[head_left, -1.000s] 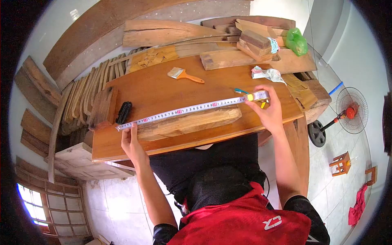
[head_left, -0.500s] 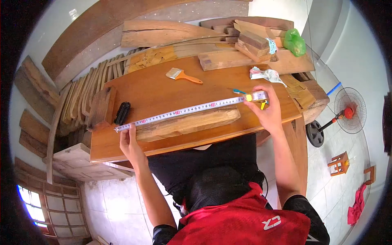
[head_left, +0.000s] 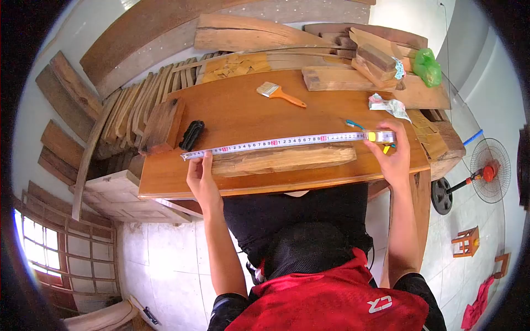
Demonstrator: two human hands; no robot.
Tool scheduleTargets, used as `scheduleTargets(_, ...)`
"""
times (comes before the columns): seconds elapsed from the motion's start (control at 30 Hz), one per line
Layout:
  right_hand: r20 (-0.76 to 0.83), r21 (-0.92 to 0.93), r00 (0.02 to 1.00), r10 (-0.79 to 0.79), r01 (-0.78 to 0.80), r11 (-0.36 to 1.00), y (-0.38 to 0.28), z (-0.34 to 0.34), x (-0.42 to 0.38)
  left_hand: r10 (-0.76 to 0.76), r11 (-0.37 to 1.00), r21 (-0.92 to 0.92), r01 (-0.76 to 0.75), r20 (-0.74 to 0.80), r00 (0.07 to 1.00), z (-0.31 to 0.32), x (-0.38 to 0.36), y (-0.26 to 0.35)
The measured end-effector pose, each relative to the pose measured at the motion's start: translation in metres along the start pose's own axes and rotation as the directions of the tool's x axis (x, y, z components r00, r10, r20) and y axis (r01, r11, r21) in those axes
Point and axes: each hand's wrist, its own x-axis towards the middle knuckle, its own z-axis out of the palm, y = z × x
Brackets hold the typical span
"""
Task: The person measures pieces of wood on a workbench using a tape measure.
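A tape measure (head_left: pixel 287 142) is stretched across the table, its white blade marked with black and red numbers. My left hand (head_left: pixel 203 175) pinches the blade near its end on the left. In my right hand (head_left: pixel 395 157) is the tape's case, gripped between thumb and fingers. Just below the blade, on the near side, a rough wooden piece (head_left: pixel 287 160) lies lengthwise on the brown table (head_left: pixel 232 121). Close to the blade's left end sits a black object (head_left: pixel 191 135) whose kind I cannot make out.
A paintbrush (head_left: pixel 281 95) with an orange handle lies farther back. Wooden blocks (head_left: pixel 348 78), a crumpled wrapper (head_left: pixel 389 105) and a green plastic bag (head_left: pixel 427 67) are at the back right. A reddish block (head_left: pixel 164 127) stands at left. A fan (head_left: pixel 488 171) stands on the floor.
The whole view has shifted, so the table and tools appear farther right and slightly higher. The tape looks more level; both hands keep their hold on it.
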Motion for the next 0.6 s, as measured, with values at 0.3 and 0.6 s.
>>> scheduleTargets(0.3,-0.006,-0.053,0.998,-0.058,0.057,0.997,-0.006,-0.004,0.000,0.003,0.999,0.044,-0.003,0.006,1.000,-0.002,0.001,-0.002)
scheduleTargets(0.6,-0.008,-0.039,0.998,-0.069,0.069,0.997,0.001,-0.003,0.001,0.020,0.999,0.029,-0.021,0.012,1.000,-0.002,0.001,0.001)
